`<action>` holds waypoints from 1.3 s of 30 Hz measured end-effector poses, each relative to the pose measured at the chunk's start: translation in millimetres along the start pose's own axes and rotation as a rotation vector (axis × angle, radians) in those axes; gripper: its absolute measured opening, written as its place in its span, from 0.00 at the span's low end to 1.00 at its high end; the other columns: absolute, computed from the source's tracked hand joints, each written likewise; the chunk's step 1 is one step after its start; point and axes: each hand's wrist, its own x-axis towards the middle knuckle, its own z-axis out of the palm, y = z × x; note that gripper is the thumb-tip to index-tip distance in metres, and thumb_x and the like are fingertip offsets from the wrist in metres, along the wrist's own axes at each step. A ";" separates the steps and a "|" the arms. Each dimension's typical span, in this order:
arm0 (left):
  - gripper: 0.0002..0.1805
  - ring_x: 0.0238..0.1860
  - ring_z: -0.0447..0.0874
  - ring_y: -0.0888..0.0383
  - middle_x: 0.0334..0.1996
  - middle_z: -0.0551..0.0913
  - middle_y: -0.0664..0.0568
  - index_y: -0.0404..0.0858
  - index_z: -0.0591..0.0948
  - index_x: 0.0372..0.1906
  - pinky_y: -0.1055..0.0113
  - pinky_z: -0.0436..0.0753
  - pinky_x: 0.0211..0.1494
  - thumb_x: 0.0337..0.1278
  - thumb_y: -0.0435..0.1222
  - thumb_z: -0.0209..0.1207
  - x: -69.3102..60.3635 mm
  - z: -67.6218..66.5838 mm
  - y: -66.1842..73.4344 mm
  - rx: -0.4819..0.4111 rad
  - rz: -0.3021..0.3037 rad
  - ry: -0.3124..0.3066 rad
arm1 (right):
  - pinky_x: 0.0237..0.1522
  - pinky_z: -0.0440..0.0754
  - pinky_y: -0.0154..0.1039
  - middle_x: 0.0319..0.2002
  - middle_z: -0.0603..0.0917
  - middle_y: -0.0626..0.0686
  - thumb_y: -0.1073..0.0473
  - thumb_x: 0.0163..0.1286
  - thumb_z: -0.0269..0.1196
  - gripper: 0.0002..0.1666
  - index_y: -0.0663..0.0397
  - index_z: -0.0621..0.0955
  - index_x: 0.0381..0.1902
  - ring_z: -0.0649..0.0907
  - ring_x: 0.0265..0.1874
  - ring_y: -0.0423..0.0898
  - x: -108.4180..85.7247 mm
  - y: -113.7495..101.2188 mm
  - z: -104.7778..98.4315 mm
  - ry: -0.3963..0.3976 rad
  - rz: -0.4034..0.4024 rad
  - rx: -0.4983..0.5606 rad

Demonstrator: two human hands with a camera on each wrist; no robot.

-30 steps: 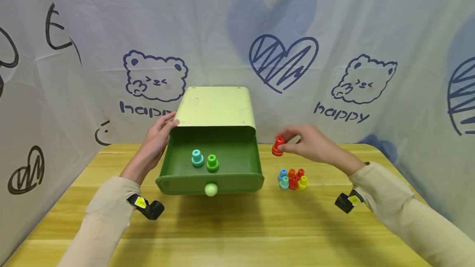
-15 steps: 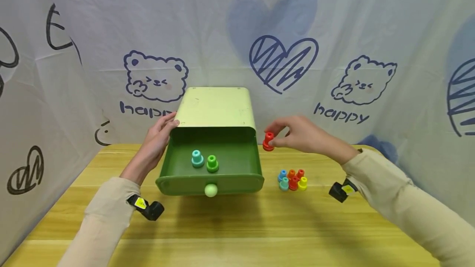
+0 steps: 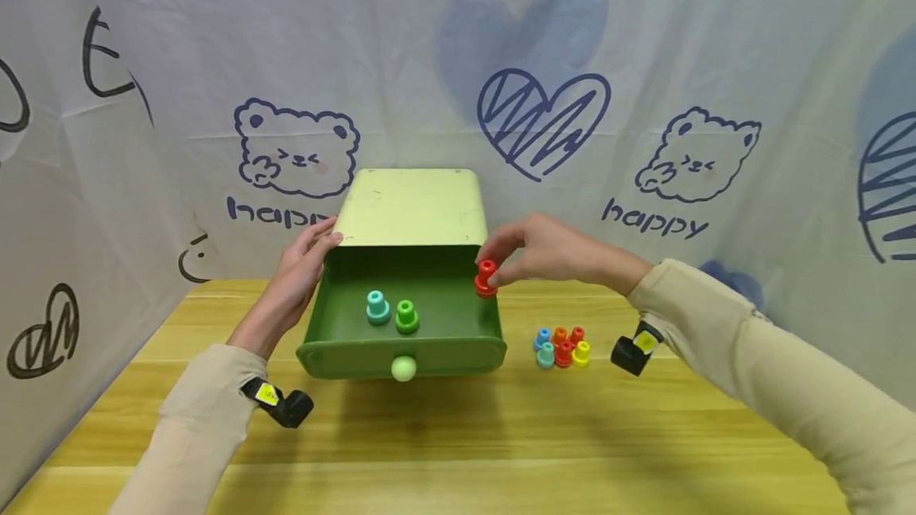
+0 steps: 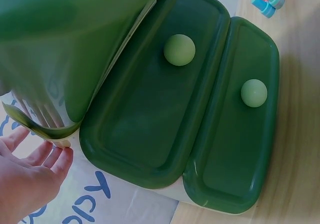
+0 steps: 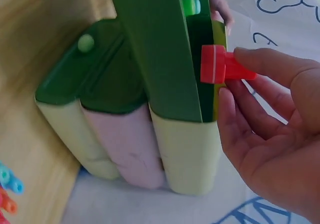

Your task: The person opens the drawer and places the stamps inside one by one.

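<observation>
A red peg [image 3: 486, 278] is pinched between thumb and fingers of my right hand [image 3: 551, 251], over the right edge of the pulled-out green drawer [image 3: 401, 358]. The right wrist view shows the same red peg [image 5: 220, 66] sideways in the fingertips of my right hand [image 5: 275, 114]. Inside the drawer stand a light-blue peg [image 3: 378, 308] and a green peg [image 3: 406, 317]. My left hand [image 3: 293, 276] rests with extended fingers against the left side of the pale yellow cabinet [image 3: 411, 209]; the left wrist view shows my left hand [image 4: 37, 174] touching its edge.
Several coloured pegs [image 3: 563, 354] stand grouped on the wooden table [image 3: 444, 451], right of the cabinet. Two closed green drawers, an upper one [image 4: 145, 108] and a lower one [image 4: 232, 149], lie below the pulled-out drawer. A printed white curtain [image 3: 415, 38] hangs behind.
My right hand has moved left with the red peg, from beside the cabinet to the drawer's right edge. My left hand stays against the cabinet.
</observation>
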 end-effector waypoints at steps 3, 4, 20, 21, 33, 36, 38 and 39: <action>0.37 0.73 0.48 0.49 0.75 0.51 0.42 0.39 0.51 0.77 0.54 0.50 0.74 0.71 0.47 0.48 -0.7 -0.4 0.3 0.005 -0.003 0.001 | 0.47 0.80 0.43 0.39 0.86 0.49 0.64 0.57 0.69 0.17 0.59 0.84 0.47 0.83 0.41 0.47 5.0 -3.6 2.9 -0.066 0.031 0.114; 0.37 0.73 0.48 0.49 0.75 0.51 0.42 0.39 0.51 0.77 0.54 0.51 0.74 0.71 0.48 0.48 -1.0 -0.4 0.4 0.005 -0.004 0.001 | 0.48 0.80 0.43 0.39 0.86 0.50 0.65 0.57 0.69 0.17 0.59 0.84 0.46 0.83 0.41 0.47 6.9 -4.3 4.3 -0.086 0.034 0.143; 0.37 0.74 0.47 0.49 0.74 0.51 0.42 0.39 0.51 0.76 0.54 0.48 0.74 0.71 0.48 0.49 -2.7 -0.5 -1.9 -0.004 0.007 -0.008 | 0.45 0.82 0.37 0.36 0.85 0.53 0.73 0.55 0.69 0.13 0.64 0.83 0.40 0.82 0.38 0.46 34.9 -16.7 28.9 -0.244 0.037 0.201; 0.37 0.74 0.47 0.49 0.74 0.51 0.42 0.39 0.51 0.76 0.54 0.48 0.74 0.71 0.48 0.49 -2.6 -0.6 -1.9 -0.003 0.008 -0.009 | 0.44 0.82 0.37 0.36 0.85 0.53 0.73 0.55 0.69 0.13 0.64 0.83 0.40 0.82 0.38 0.46 36.7 -17.1 30.3 -0.247 0.041 0.195; 0.37 0.74 0.47 0.49 0.74 0.51 0.42 0.38 0.51 0.76 0.53 0.48 0.74 0.71 0.48 0.48 -1.9 -1.7 -0.9 0.006 0.012 -0.005 | 0.43 0.82 0.35 0.35 0.85 0.53 0.74 0.55 0.69 0.12 0.64 0.83 0.38 0.83 0.38 0.46 54.9 -23.1 41.3 -0.273 0.043 0.131; 0.37 0.74 0.45 0.48 0.75 0.50 0.41 0.38 0.51 0.76 0.53 0.47 0.74 0.71 0.47 0.48 -1.4 -1.2 -0.3 0.006 0.010 -0.008 | 0.42 0.82 0.34 0.35 0.85 0.53 0.74 0.55 0.69 0.12 0.64 0.83 0.39 0.82 0.38 0.45 56.3 -23.1 41.5 -0.290 0.040 0.128; 0.37 0.74 0.45 0.48 0.75 0.50 0.41 0.38 0.50 0.76 0.52 0.47 0.74 0.71 0.47 0.48 -1.0 -0.7 0.0 0.009 0.009 -0.009 | 0.42 0.82 0.34 0.35 0.85 0.53 0.74 0.55 0.69 0.12 0.64 0.83 0.39 0.82 0.37 0.45 57.0 -22.7 41.7 -0.295 0.039 0.125; 0.37 0.74 0.45 0.48 0.75 0.50 0.41 0.38 0.50 0.76 0.53 0.47 0.74 0.71 0.47 0.48 -0.5 -0.4 0.2 0.008 0.011 -0.009 | 0.42 0.82 0.34 0.35 0.85 0.53 0.73 0.55 0.69 0.12 0.64 0.83 0.38 0.82 0.37 0.45 57.3 -22.2 41.8 -0.295 0.038 0.121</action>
